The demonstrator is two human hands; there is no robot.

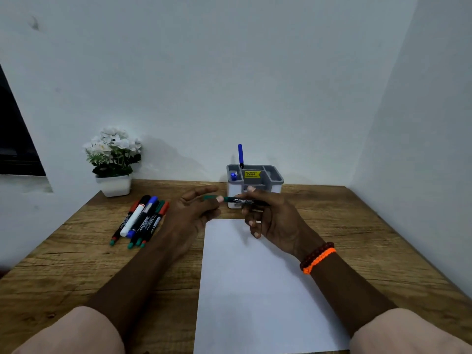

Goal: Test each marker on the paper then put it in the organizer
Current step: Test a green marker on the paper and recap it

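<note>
I hold a green marker [238,200] level above the far end of the white paper [255,282]. My right hand [270,218] grips its black barrel. My left hand [196,210] pinches its green cap end between thumb and fingers. Behind the hands stands the grey and white organizer [274,180], with a blue marker [240,155] upright in it and a second blue marker [233,175] in its left compartment. A pile of several markers [141,221] lies on the table to the left.
A white pot of white flowers [113,162] stands at the back left against the wall. The wooden table [76,264] ends at walls behind and to the right. A dark window frame [15,139] is at far left.
</note>
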